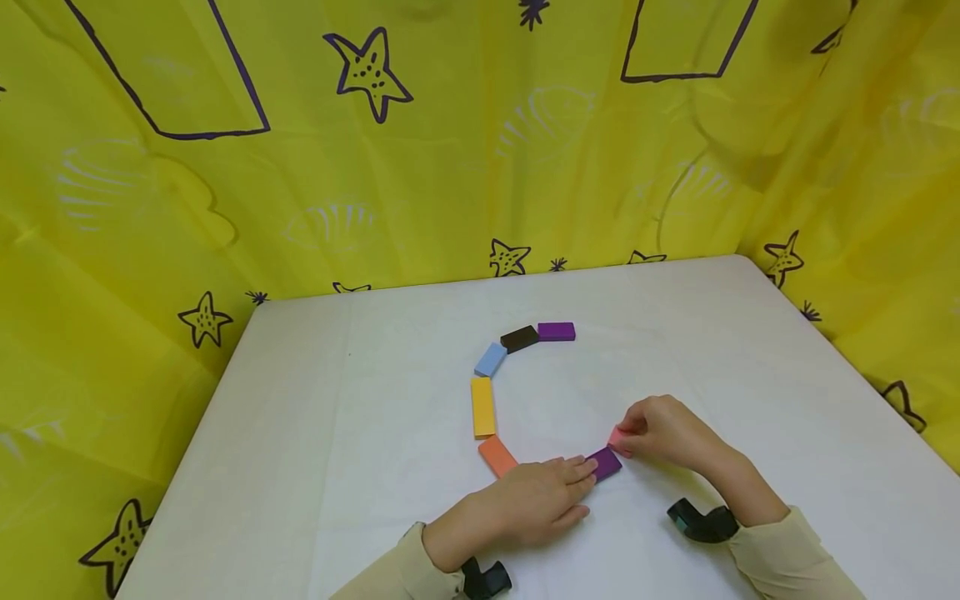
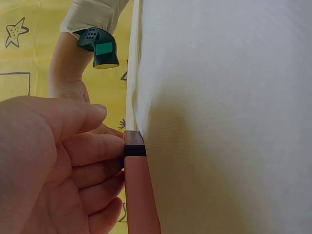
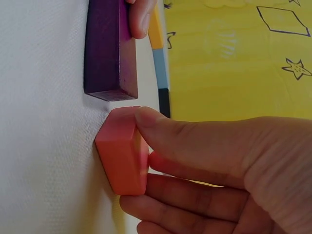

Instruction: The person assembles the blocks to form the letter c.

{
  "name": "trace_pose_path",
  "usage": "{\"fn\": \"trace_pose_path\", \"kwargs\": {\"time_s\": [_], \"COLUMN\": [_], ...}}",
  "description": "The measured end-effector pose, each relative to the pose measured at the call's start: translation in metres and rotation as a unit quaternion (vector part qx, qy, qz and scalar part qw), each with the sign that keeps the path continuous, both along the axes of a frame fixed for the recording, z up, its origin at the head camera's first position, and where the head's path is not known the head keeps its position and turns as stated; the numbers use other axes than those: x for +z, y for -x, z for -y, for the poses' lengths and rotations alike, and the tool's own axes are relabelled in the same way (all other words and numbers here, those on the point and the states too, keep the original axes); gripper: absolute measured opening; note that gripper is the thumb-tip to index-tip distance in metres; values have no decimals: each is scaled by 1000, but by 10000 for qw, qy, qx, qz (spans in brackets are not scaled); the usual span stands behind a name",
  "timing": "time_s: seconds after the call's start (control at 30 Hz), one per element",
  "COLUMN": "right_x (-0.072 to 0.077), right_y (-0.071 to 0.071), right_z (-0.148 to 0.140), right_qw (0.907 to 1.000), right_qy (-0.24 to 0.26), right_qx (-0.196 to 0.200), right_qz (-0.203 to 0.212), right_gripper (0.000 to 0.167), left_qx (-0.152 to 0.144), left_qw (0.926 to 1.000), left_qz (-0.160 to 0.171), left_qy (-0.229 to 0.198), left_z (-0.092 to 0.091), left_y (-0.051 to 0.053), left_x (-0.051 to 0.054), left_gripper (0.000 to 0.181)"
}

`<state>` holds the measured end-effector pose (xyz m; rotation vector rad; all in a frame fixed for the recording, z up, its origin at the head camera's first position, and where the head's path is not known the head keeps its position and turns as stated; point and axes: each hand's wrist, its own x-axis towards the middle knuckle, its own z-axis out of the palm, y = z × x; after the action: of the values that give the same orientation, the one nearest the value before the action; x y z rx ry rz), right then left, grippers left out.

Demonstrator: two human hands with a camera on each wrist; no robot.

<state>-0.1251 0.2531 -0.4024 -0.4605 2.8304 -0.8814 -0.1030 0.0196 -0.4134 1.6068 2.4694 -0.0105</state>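
Blocks lie flat in a C-shaped curve on the white table. My left hand (image 1: 536, 500) rests its straight fingertips on a purple block (image 1: 606, 464) at the curve's lower end and covers part of the row. Between thumb and fingers, my right hand (image 1: 671, 437) pinches a small pink block (image 3: 124, 151) beside the purple block's far right corner. In the right wrist view a narrow gap shows between the pink block and the purple block (image 3: 109, 53). The left wrist view has a salmon block (image 2: 141, 195) and a dark block (image 2: 134, 141) by the left fingers.
Going up the curve come an orange block (image 1: 498, 456), a yellow block (image 1: 483, 408), a light blue block (image 1: 491, 360), a black block (image 1: 520, 338) and a second purple block (image 1: 557, 332). A yellow patterned curtain (image 1: 420, 183) hangs behind the white table (image 1: 375, 400).
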Motion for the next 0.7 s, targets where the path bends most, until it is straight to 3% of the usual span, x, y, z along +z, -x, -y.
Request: {"fn": "trace_pose_path", "kwargs": {"time_s": [0.47, 0.7], "right_x": [2, 2], "right_y": [0, 0], "right_z": [2, 2], "right_qw": [9998, 9997], "right_qy": [-49, 48], "right_qx": [156, 222], "right_qz": [62, 30], "right_gripper": [12, 8], "left_qx": [27, -52], "left_qw": [10000, 9994], "left_qz": [12, -310], "left_qy": [-37, -170], "left_z": [1, -1], "left_y": [0, 1], "left_x": [1, -2], "left_gripper": [48, 45]}}
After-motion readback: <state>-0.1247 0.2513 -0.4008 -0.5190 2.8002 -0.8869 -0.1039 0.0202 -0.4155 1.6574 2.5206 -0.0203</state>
